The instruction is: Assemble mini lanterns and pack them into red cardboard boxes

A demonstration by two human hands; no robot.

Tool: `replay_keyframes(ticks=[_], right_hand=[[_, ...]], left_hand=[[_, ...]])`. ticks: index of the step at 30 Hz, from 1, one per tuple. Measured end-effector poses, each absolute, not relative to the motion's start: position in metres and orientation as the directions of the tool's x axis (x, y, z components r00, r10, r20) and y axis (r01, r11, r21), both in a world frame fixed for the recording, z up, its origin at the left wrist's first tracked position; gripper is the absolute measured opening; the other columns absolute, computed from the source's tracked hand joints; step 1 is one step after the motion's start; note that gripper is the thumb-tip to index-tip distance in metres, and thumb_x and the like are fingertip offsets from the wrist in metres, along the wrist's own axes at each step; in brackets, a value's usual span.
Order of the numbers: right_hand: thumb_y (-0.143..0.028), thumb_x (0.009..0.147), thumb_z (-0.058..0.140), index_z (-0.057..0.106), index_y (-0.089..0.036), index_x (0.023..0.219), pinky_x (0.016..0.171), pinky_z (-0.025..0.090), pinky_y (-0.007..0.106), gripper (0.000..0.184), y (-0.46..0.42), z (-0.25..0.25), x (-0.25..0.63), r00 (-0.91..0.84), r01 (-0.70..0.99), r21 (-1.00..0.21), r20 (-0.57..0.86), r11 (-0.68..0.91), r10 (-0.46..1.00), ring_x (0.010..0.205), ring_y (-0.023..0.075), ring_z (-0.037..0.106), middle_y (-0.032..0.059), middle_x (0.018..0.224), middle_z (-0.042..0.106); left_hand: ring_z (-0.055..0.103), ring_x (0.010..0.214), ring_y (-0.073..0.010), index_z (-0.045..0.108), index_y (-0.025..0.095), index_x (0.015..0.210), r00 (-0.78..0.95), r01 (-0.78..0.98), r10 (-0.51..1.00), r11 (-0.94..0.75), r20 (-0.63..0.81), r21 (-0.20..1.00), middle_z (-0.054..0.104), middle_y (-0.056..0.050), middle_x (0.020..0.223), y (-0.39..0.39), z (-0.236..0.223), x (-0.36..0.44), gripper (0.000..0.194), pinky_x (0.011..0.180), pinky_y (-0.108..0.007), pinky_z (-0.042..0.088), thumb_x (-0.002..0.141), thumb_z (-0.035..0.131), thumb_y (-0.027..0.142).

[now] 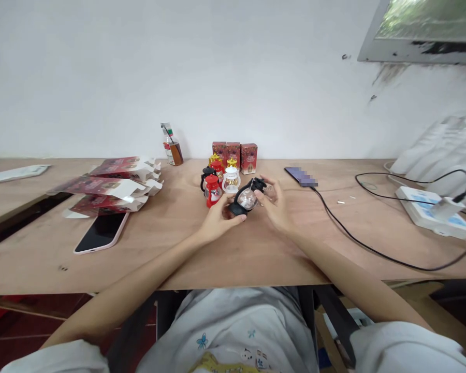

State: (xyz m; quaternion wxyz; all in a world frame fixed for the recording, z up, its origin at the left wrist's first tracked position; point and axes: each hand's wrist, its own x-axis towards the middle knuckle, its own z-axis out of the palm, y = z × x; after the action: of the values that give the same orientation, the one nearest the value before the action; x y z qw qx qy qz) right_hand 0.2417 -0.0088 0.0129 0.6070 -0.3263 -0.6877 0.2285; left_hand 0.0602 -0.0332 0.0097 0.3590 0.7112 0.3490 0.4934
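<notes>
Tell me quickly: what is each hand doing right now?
Left hand: gripping the black lantern at its base.
Right hand: holding the same lantern near its top.

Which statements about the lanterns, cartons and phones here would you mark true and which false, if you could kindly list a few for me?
1. The left hand and right hand both touch the black lantern with the clear globe. True.
2. The front red lantern lies on its side. False: it stands upright.
3. The white lantern is to the right of the front red lantern. True.
4. The black cable runs to the pink-edged phone. False: it runs to the phone on the right.
5. The open-flapped cartons are to the left of the bottle. True.
</notes>
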Motion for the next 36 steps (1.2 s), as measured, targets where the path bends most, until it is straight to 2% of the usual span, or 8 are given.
replay_keyframes(ticks=[6, 13, 17, 23, 26, 29, 32, 36], right_hand=[[-0.039, 0.082, 0.061, 0.057, -0.02, 0.106, 0.099, 0.043, 0.048, 0.031, -0.016, 0.003, 0.241, -0.246, 0.583, -0.189, 0.886, 0.79, 0.394, 0.123, 0.029, 0.042, 0.014, 0.129, 0.037], [-0.028, 0.088, 0.053, 0.057, -0.017, 0.091, 0.095, 0.045, 0.043, 0.011, -0.016, -0.001, 0.235, -0.285, 0.646, -0.047, 0.911, 0.762, 0.299, 0.112, 0.0249, 0.048, 0.0144, 0.114, 0.046], [-0.024, 0.089, 0.048, 0.053, -0.018, 0.087, 0.088, 0.046, 0.041, 0.008, -0.012, -0.003, 0.24, -0.249, 0.629, -0.079, 0.922, 0.774, 0.297, 0.102, 0.0224, 0.051, 0.012, 0.105, 0.049], [-0.029, 0.091, 0.04, 0.048, -0.02, 0.085, 0.087, 0.043, 0.042, 0.014, 0.002, 0.005, 0.25, 0.022, 0.622, -0.39, 0.875, 0.678, 0.484, 0.097, 0.0219, 0.049, 0.0095, 0.095, 0.048], [-0.03, 0.089, 0.041, 0.049, -0.021, 0.08, 0.084, 0.042, 0.041, 0.015, 0.009, 0.004, 0.25, -0.065, 0.573, -0.499, 0.762, 0.649, 0.644, 0.089, 0.0219, 0.051, 0.007, 0.088, 0.053], [-0.018, 0.078, 0.046, 0.052, -0.021, 0.079, 0.077, 0.044, 0.037, 0.007, 0.011, -0.006, 0.245, -0.241, 0.477, -0.568, 0.649, 0.671, 0.721, 0.082, 0.0212, 0.053, 0.0049, 0.083, 0.058], [-0.01, 0.062, 0.045, 0.054, -0.021, 0.08, 0.073, 0.043, 0.036, 0.023, 0.009, -0.016, 0.24, -0.324, 0.465, -0.552, 0.621, 0.692, 0.714, 0.082, 0.023, 0.052, 0.0047, 0.082, 0.059], [-0.009, 0.057, 0.042, 0.054, -0.02, 0.077, 0.067, 0.042, 0.034, 0.027, 0.005, -0.021, 0.234, -0.306, 0.48, -0.54, 0.635, 0.691, 0.709, 0.077, 0.0229, 0.051, 0.0051, 0.076, 0.056]], left_hand=[[0.06, 0.08, -0.0159, 0.05, 0.018, 0.119, 0.168, 0.295, 0.844, -0.535, 0.509, 0.792, 0.063, -0.008, 0.104, -0.037, 0.013, 0.043, 0.064, 0.057, -0.021, 0.042, 0.066, 0.077, 0.039], [0.058, 0.08, -0.0167, 0.053, 0.016, 0.117, 0.182, 0.423, 0.767, -0.625, 0.615, 0.655, 0.063, -0.008, 0.103, -0.04, 0.019, 0.039, 0.059, 0.064, -0.025, 0.043, 0.068, 0.074, 0.043], [0.057, 0.094, -0.0204, 0.052, 0.018, 0.119, 0.184, 0.487, 0.697, -0.677, 0.693, 0.552, 0.06, -0.008, 0.11, -0.038, 0.021, 0.033, 0.046, 0.079, -0.031, 0.045, 0.08, 0.061, 0.042], [0.055, 0.095, -0.0217, 0.054, 0.019, 0.109, -0.012, 0.408, 0.631, -0.705, 0.776, 0.58, 0.06, -0.007, 0.105, -0.027, 0.018, 0.023, 0.04, 0.087, -0.035, 0.042, 0.089, 0.039, 0.05], [0.056, 0.078, -0.0173, 0.051, 0.02, 0.108, 0.06, 0.337, 0.73, -0.657, 0.681, 0.674, 0.059, -0.004, 0.095, -0.03, 0.016, 0.025, 0.04, 0.073, -0.03, 0.046, 0.088, 0.035, 0.052], [0.049, 0.062, -0.0136, 0.049, 0.021, 0.104, 0.158, 0.343, 0.805, -0.588, 0.572, 0.733, 0.055, -0.001, 0.083, -0.038, 0.017, 0.031, 0.04, 0.059, -0.026, 0.043, 0.088, 0.035, 0.054], [0.049, 0.068, -0.0151, 0.049, 0.019, 0.096, 0.193, 0.424, 0.789, -0.603, 0.583, 0.676, 0.055, -0.001, 0.08, -0.043, 0.02, 0.035, 0.04, 0.066, -0.028, 0.042, 0.088, 0.034, 0.055], [0.049, 0.068, -0.0157, 0.048, 0.019, 0.089, 0.158, 0.446, 0.775, -0.608, 0.612, 0.656, 0.054, -0.001, 0.076, -0.042, 0.022, 0.035, 0.039, 0.068, -0.028, 0.039, 0.089, 0.032, 0.054]])
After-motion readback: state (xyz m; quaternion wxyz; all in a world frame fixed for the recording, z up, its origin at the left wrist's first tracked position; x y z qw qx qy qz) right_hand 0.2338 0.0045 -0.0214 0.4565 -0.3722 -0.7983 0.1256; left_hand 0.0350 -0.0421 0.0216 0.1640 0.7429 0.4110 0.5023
